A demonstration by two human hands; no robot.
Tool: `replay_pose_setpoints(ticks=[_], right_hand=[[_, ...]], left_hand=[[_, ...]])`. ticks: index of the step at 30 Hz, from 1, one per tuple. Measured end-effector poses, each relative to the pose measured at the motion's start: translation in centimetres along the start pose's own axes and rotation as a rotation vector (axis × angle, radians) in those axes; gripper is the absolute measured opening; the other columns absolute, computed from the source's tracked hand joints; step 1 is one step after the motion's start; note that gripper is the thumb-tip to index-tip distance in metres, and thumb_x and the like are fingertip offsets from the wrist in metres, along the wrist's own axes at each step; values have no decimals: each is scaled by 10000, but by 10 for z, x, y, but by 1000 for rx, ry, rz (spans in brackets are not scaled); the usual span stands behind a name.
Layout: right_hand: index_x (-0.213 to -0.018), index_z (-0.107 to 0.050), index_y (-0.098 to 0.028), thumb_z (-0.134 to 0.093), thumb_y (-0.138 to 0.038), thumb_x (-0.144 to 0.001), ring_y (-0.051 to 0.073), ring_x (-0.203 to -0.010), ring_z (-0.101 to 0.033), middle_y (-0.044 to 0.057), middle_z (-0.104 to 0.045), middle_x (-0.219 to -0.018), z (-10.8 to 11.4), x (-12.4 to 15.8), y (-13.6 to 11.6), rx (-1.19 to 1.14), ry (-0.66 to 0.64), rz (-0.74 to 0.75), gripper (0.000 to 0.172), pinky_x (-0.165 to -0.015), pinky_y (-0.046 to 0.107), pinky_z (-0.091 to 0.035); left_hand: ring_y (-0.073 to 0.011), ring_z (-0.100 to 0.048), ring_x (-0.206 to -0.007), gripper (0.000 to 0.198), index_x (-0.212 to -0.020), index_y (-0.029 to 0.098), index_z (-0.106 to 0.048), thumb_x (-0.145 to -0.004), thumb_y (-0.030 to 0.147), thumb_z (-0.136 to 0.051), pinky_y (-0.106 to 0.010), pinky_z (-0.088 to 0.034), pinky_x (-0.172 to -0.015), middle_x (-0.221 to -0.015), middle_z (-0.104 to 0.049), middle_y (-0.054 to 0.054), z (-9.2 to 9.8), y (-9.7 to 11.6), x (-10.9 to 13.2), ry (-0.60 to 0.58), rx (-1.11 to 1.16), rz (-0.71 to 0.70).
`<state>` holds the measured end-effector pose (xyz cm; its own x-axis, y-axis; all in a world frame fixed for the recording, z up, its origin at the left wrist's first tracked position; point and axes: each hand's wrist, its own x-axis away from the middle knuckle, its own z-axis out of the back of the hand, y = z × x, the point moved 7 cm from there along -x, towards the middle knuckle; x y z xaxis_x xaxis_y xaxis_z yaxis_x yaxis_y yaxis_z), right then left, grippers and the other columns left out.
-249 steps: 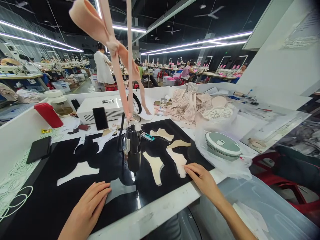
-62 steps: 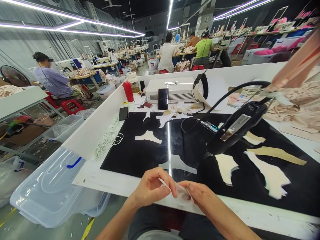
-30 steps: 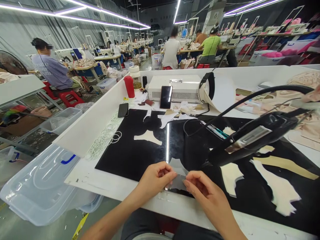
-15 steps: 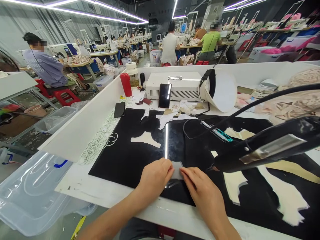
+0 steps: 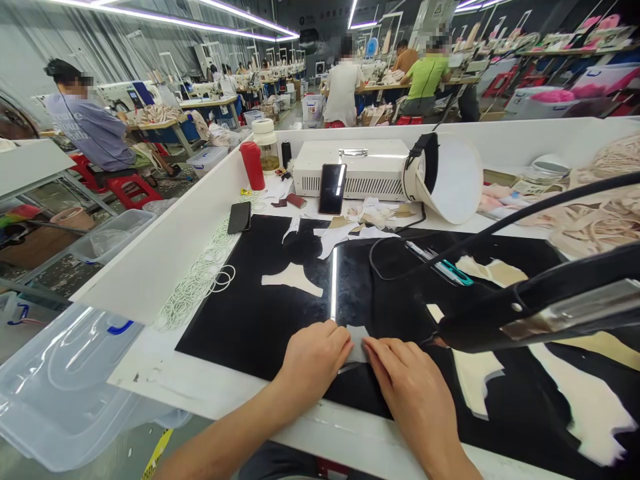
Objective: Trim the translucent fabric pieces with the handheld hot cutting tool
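Note:
Between my two hands is a small light-grey piece of fabric [image 5: 357,341], just above the black mat [image 5: 240,313]. My left hand [image 5: 316,355] has its fingers closed on the piece's left edge. On its right edge, my right hand [image 5: 413,377] pinches it between thumb and fingertips. The palms hide the rest of the piece. Beyond my hands a cream cut-out piece [image 5: 292,279] lies flat on the mat. To the right of my right hand is another cream piece [image 5: 476,380], near the tip of a black tool arm [image 5: 530,307].
A white boxy machine [image 5: 370,167] with a wide nozzle [image 5: 457,179] stands at the back. A phone [image 5: 332,189] leans against it. Pale elastic loops [image 5: 193,287] pile up on the left; a teal cutter [image 5: 455,272] lies right. A black cable [image 5: 525,208] crosses the right side.
Both hands have shifted very slightly right and down with the grey piece between them. The whole view has also moved a little. Both grips look the same.

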<state>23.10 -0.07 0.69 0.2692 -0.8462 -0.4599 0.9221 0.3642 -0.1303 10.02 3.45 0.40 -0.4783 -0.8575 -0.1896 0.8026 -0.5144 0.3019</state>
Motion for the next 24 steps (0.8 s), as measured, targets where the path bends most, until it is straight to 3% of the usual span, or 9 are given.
replay_pose_setpoints(ticks=[24], right_hand=[[-1059,-679,-142,-441,-237,-1033,215,-723,-525,70,-657,-837,-3,0,-1,27,26,-2,257,-677,362,-371]], left_hand=[[-163,-579,-706,224,-925,219,-639,-1031,296,-457,-308,-360,-605,-820,-623,0,-7,-2,0,3,-66,-7]])
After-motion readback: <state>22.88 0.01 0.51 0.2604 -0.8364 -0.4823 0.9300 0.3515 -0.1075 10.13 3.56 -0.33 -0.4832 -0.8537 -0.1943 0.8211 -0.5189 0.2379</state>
